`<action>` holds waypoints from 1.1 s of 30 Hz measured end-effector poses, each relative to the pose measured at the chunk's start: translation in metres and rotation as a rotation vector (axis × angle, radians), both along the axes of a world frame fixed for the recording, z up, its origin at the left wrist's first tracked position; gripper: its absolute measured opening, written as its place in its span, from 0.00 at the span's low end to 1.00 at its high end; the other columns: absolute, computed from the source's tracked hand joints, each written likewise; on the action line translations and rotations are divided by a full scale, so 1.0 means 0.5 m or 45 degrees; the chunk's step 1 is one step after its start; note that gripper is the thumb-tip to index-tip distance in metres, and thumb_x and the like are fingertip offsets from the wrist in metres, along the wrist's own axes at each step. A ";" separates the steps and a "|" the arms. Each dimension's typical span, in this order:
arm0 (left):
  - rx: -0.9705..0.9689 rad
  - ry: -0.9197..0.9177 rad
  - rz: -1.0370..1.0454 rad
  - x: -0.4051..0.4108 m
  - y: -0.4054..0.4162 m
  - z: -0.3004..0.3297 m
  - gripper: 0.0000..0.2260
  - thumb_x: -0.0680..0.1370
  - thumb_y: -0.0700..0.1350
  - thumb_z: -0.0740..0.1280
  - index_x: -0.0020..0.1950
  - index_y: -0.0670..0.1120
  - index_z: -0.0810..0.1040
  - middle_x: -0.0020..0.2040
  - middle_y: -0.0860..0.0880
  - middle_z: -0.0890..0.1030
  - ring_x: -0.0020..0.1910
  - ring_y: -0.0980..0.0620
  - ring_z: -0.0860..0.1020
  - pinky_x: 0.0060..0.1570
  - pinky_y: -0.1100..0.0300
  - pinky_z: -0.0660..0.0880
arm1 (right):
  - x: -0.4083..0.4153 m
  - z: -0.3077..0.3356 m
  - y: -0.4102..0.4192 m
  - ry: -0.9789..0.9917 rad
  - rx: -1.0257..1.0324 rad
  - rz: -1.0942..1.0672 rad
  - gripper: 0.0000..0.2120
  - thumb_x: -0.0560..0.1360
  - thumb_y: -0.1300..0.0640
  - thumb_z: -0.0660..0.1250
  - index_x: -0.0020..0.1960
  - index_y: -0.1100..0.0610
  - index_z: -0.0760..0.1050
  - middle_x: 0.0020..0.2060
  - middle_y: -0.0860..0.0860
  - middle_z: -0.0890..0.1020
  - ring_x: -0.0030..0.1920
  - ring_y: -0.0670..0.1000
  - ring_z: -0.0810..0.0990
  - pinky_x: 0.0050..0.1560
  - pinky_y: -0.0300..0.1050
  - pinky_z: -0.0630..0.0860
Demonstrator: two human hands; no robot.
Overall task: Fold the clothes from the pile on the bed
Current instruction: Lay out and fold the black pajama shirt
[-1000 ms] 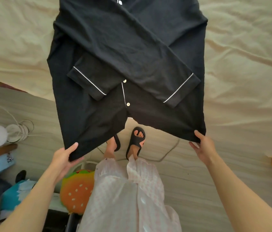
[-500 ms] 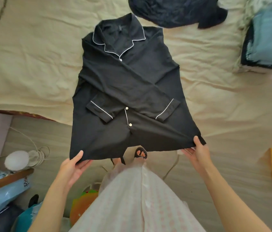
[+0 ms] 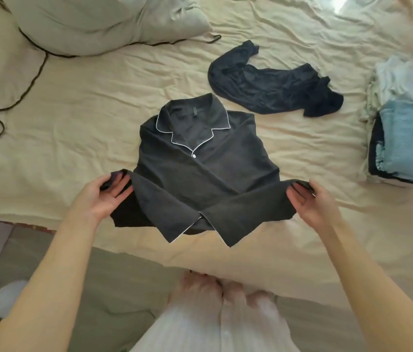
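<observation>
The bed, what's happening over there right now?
A person is folding a black pajama shirt on the bed. The left hand and right hand each grip a bottom corner, lifting the hem toward the collar, sleeves crossed on top. Another dark garment lies unfolded behind; a folded stack sits at right.

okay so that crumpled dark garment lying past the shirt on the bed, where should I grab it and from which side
Probably its near rounded edge, reached over the shirt from the bed's foot. The dark garment lies bunched, so no waistband or hem is clear to see; that left bulge is the thickest fold closest to you. A pinch with both hands there should lift it to shake out. Both hands currently hold the shirt.
</observation>
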State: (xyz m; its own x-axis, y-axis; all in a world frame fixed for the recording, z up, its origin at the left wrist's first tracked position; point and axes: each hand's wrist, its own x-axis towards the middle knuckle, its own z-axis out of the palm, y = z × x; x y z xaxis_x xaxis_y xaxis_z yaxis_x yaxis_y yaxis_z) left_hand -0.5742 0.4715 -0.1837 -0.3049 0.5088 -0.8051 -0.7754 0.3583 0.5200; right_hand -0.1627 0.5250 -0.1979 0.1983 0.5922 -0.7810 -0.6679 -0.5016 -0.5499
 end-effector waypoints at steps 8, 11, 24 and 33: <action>0.216 0.027 0.097 -0.137 0.430 -0.104 0.08 0.82 0.40 0.53 0.52 0.41 0.70 0.52 0.46 0.79 0.55 0.47 0.77 0.58 0.50 0.71 | -0.106 -0.089 0.476 0.105 0.178 -0.061 0.11 0.81 0.57 0.57 0.52 0.66 0.70 0.49 0.60 0.78 0.57 0.57 0.79 0.47 0.48 0.80; 0.168 0.161 -0.058 -0.157 0.495 -0.177 0.08 0.82 0.44 0.55 0.51 0.44 0.72 0.53 0.47 0.79 0.54 0.47 0.77 0.55 0.52 0.74 | -0.129 -0.155 0.540 0.065 0.165 0.005 0.15 0.82 0.54 0.57 0.63 0.63 0.66 0.57 0.60 0.73 0.57 0.60 0.76 0.53 0.52 0.78; -0.999 0.464 -0.009 -0.046 0.091 -0.385 0.17 0.74 0.54 0.69 0.48 0.40 0.73 0.47 0.37 0.75 0.39 0.43 0.77 0.37 0.53 0.75 | -0.148 -0.341 0.166 -0.305 -0.766 0.145 0.30 0.76 0.43 0.64 0.67 0.65 0.65 0.53 0.57 0.75 0.57 0.59 0.76 0.56 0.53 0.75; -0.606 0.187 0.411 -0.043 0.137 -0.398 0.18 0.81 0.43 0.61 0.70 0.40 0.66 0.64 0.42 0.74 0.61 0.40 0.74 0.60 0.43 0.72 | -0.110 -0.357 0.259 -0.106 -0.643 -0.356 0.17 0.80 0.51 0.60 0.68 0.52 0.70 0.64 0.52 0.76 0.62 0.55 0.76 0.54 0.51 0.76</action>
